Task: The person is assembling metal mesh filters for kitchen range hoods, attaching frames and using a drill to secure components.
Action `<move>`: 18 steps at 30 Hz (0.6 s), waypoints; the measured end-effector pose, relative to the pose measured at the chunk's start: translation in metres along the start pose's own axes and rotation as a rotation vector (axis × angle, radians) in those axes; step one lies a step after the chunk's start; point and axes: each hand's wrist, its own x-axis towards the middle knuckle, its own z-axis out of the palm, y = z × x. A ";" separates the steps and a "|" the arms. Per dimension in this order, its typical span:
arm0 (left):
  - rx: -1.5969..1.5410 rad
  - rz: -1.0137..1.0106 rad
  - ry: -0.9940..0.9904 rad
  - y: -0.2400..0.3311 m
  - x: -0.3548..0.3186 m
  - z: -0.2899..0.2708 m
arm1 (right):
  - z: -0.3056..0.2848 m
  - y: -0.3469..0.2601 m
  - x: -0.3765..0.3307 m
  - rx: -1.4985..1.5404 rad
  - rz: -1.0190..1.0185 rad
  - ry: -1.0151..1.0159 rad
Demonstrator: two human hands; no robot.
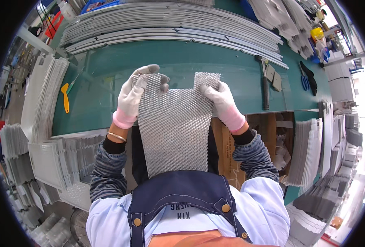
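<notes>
A silver expanded-metal mesh sheet (174, 127) hangs in front of me, its lower end near my apron. Its top edge has a rectangular notch, which leaves a tab at each upper corner. My left hand (134, 92), in a white glove with grey fingertips and a pink cuff, grips the left tab, some fingers behind the mesh. The right tab is pinched by my right hand (223, 101) in a matching glove, thumb on the near face and the other fingers largely hidden.
Behind the sheet lies a green worktable (100, 99). Long metal strips (170, 26) are stacked along its far side. A yellow-handled scraper (65, 99) lies at left. On the right are a hammer (265, 84), blue-handled scissors (305, 80) and stacked mesh panels (303, 152). A cardboard box (227, 152) stands below.
</notes>
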 end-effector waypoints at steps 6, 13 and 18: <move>0.742 0.306 0.680 0.028 0.014 -0.011 | -0.007 0.028 0.006 -0.297 -0.259 0.151; 1.117 -0.552 -0.217 0.031 0.060 0.050 | -0.017 -0.003 0.010 -0.637 -0.366 -0.005; 1.184 -0.235 -0.209 0.002 0.057 0.042 | -0.201 -0.103 0.012 -1.761 0.112 0.859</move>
